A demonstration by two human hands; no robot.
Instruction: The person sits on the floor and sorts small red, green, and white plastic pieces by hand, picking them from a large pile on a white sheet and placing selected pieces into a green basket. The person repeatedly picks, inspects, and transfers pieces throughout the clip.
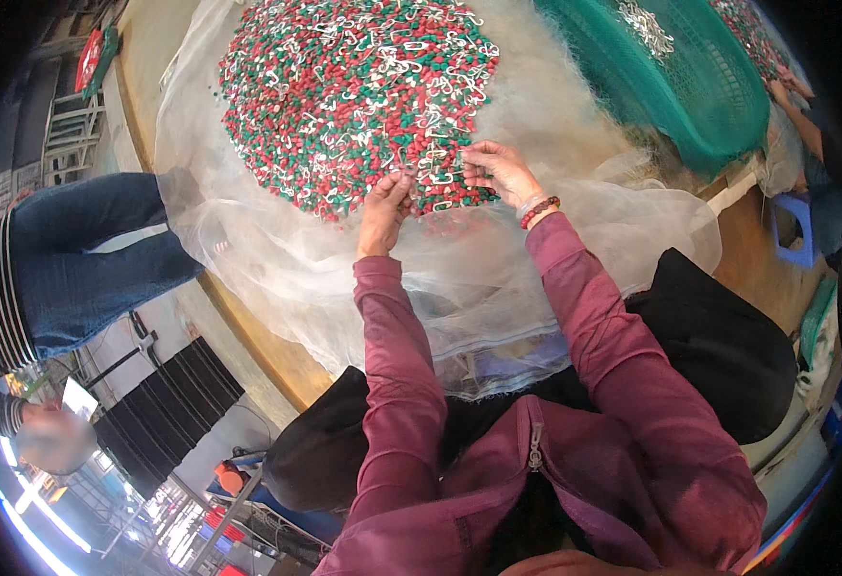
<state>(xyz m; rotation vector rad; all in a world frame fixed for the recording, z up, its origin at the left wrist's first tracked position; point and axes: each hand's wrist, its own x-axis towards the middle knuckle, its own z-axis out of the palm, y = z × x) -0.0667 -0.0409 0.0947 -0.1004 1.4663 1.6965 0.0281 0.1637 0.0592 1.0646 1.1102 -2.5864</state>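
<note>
A wide heap of small red, green and white bead-like pieces [315, 115] lies in front of me, with many white hook-shaped pieces [404, 65] mixed into it. At the heap's near edge, my left hand [384, 213] holds thumb and fingertips pinched together; whatever is between them is too small to make out. A little to its right, my right hand [505, 175] is over the same edge, its fingers curled in toward the thumb. Any small piece in that grip cannot be named. A beaded bracelet [540, 209] circles my right wrist.
Thin white mesh [296, 252] spreads under the heap and drapes toward my lap. At the far right, green netting and a green basket [728, 110] hold white pieces [647, 29]. Another person's arm [797, 120] reaches in there. On the left stands a person in jeans [85, 250].
</note>
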